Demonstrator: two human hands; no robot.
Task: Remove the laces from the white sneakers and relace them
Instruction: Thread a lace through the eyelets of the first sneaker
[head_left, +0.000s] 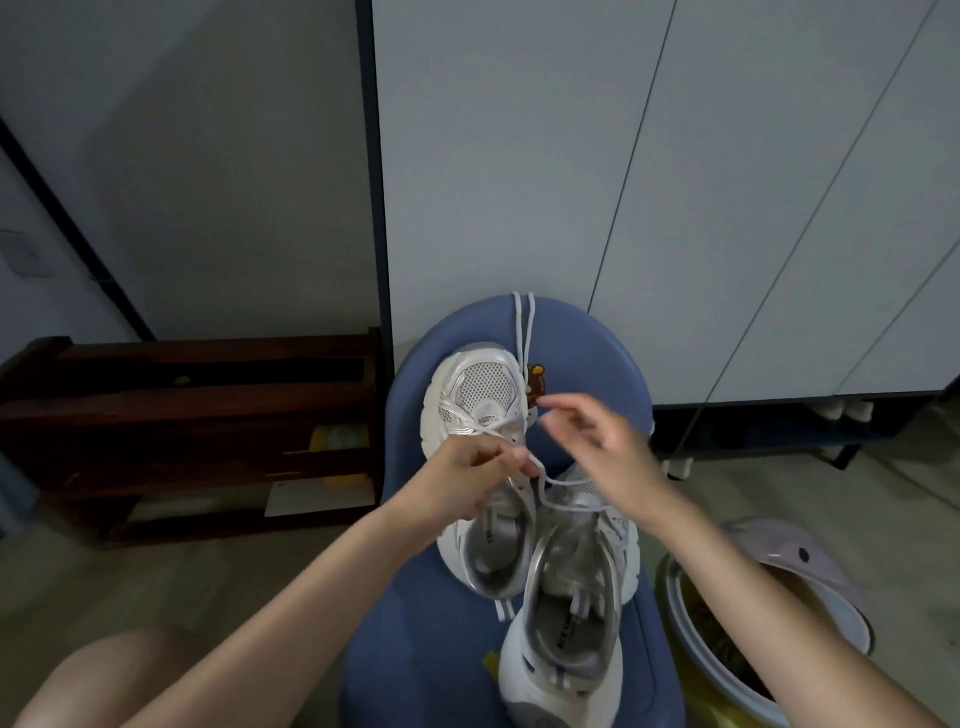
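Two white sneakers lie on a blue chair seat (426, 639). The left sneaker (480, 405) points away from me, the right sneaker (566, 623) sits nearer and partly beside it. My left hand (467, 478) pinches a white lace (550, 486) at the left sneaker's eyelets. My right hand (602, 441) hovers above the shoes with fingers loosely spread; the lace runs under it, and whether it holds the lace is unclear. Another loose lace (523, 332) lies over the chair's far edge.
A dark wooden rack (197, 415) stands to the left on the floor. White cabinet doors (675, 197) rise behind the chair. An open bin with a grey lid (784, 556) sits at the right. My bare knee (104, 675) shows at the lower left.
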